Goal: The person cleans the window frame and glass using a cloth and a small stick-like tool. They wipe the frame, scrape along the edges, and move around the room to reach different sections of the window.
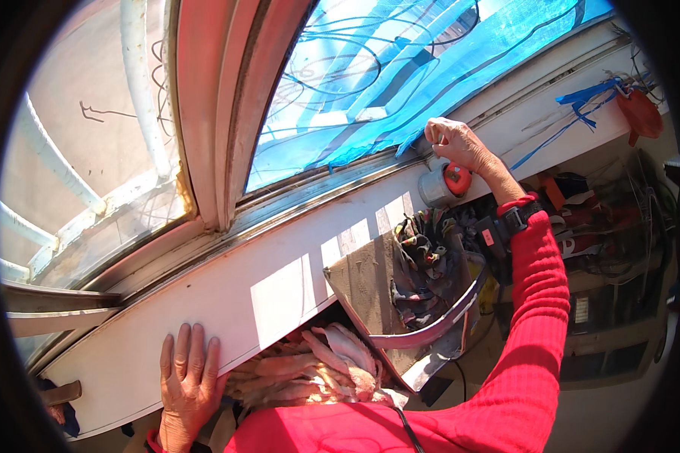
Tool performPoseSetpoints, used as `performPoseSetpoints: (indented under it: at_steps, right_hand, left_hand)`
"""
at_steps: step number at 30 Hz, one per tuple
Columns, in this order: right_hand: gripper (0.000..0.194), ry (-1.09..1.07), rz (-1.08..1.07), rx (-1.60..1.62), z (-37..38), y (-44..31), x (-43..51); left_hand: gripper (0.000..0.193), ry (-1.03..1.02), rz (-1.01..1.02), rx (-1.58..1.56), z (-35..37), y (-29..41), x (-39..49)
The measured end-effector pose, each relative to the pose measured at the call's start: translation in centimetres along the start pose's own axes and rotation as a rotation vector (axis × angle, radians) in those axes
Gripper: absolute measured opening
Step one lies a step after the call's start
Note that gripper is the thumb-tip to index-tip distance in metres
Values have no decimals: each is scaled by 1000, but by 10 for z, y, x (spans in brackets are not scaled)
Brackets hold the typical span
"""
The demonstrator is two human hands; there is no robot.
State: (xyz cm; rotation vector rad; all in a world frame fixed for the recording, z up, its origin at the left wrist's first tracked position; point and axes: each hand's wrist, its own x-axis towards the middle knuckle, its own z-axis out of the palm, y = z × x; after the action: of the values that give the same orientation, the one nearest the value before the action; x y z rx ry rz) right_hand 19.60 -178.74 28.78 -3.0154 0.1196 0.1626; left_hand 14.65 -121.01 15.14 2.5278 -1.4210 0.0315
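My left hand (188,368) lies flat on the white windowsill (204,300), fingers extended and slightly apart, holding nothing. Over the window track, my right hand (454,142) has its fingers curled in, close to the lower edge of a blue plastic sheet (368,96) that covers the window opening. A frayed blue strip (411,141) of the sheet ends just left of those fingers. Whether they grip anything is hard to see. Just below that hand, a grey cylindrical container (432,188) sits on the sill with a round red-orange object (457,179) at its mouth.
A cardboard box (368,277) holding dark patterned cloth (425,277) stands below the sill, beside a heap of pale cloths (317,365). Blue strips (586,102) and a red object (640,113) lie at the sill's right end. White bars (141,85) stand outside the left pane.
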Motion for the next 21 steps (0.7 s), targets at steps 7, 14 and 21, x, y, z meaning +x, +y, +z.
performPoseSetpoints:
  at_steps: [7, 14, 21]
  right_hand:
    - [10, 52, 72, 162, 35, 45, 14]
    - [9, 19, 197, 75, 67, 71, 22]
    - [5, -71, 420, 831, 64, 73, 26]
  left_hand:
    - [52, -23, -7, -29, 1, 0, -1]
    - [50, -37, -8, -21, -1, 1, 2]
    - [52, -48, -11, -28, -5, 0, 4]
